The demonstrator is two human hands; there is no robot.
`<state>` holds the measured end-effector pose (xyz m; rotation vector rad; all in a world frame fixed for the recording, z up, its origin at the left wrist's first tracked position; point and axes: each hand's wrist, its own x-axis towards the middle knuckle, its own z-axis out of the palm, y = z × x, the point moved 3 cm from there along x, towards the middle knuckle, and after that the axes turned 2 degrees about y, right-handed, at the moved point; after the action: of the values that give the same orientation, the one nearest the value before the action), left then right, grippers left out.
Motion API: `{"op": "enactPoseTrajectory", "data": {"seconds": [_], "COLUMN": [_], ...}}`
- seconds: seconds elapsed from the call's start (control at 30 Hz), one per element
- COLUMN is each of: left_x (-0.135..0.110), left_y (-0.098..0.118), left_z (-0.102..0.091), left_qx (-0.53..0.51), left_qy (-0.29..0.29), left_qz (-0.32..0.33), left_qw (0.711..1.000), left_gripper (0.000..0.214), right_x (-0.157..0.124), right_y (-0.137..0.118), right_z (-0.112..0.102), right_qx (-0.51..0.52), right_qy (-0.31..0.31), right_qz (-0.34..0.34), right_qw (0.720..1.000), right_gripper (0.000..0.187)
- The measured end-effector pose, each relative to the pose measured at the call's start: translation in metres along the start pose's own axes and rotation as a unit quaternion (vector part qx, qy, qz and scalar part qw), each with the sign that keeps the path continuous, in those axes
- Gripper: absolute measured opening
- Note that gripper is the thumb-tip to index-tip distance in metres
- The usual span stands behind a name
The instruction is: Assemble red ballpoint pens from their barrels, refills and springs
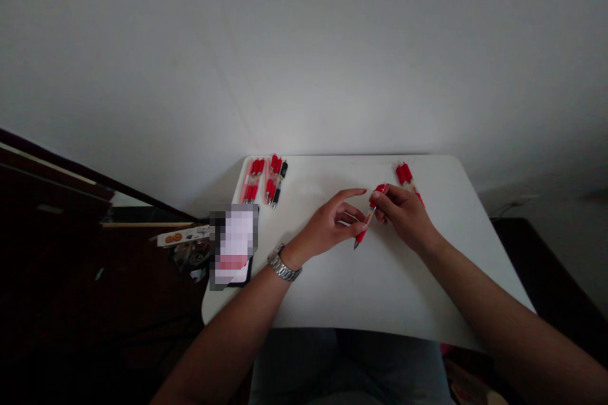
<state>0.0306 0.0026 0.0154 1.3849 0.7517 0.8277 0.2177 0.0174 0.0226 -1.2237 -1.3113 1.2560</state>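
Note:
A red pen (368, 217) with a clear middle is held tilted above the white table, its metal tip pointing down and to the left. My right hand (403, 212) pinches its red upper end between thumb and fingers. Lower on the same pen, the thumb and curled fingers of my left hand (332, 221) close around the barrel near the red grip, while the index finger stretches out towards the top. Just beyond my right hand lie several red pens (404, 173), partly hidden by it.
At the table's (327, 291) back left lie a group of red pens (253, 180) and, beside it, more red pens (272, 182) with a black pen (280, 185). A phone (235, 247), blurred out, rests at the left edge. A plain wall (332, 63) rises behind the table.

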Motion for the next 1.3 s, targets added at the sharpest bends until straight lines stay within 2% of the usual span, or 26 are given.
{"op": "enactPoseTrajectory", "data": {"seconds": [0.13,0.27,0.47,0.6,1.3], "left_x": [-0.001,-0.001,0.0,0.0,0.002], "left_y": [0.001,0.0,0.0,-0.001,-0.009], "left_z": [0.001,0.0,-0.002,-0.001,0.0], "left_qx": [0.017,0.02,0.011,0.008,-0.014], "left_qy": [-0.002,0.007,0.014,0.013,0.0], "left_qz": [0.006,0.018,0.023,0.023,0.018], "left_qw": [1.0,1.0,1.0,1.0,1.0], "left_gripper": [0.069,0.071,0.074,0.076,0.076], "right_x": [0.0,0.002,0.001,-0.001,0.0], "right_y": [0.003,0.007,0.004,0.001,0.0], "right_z": [0.0,-0.001,0.0,0.0,0.002], "right_qx": [-0.003,0.002,-0.009,-0.02,-0.016], "right_qy": [-0.003,-0.006,0.013,0.01,0.026], "right_qz": [-0.005,-0.039,-0.085,-0.098,-0.088], "right_qw": [1.0,0.999,0.996,0.995,0.996], "right_gripper": [0.042,0.035,0.053,0.052,0.051]}}
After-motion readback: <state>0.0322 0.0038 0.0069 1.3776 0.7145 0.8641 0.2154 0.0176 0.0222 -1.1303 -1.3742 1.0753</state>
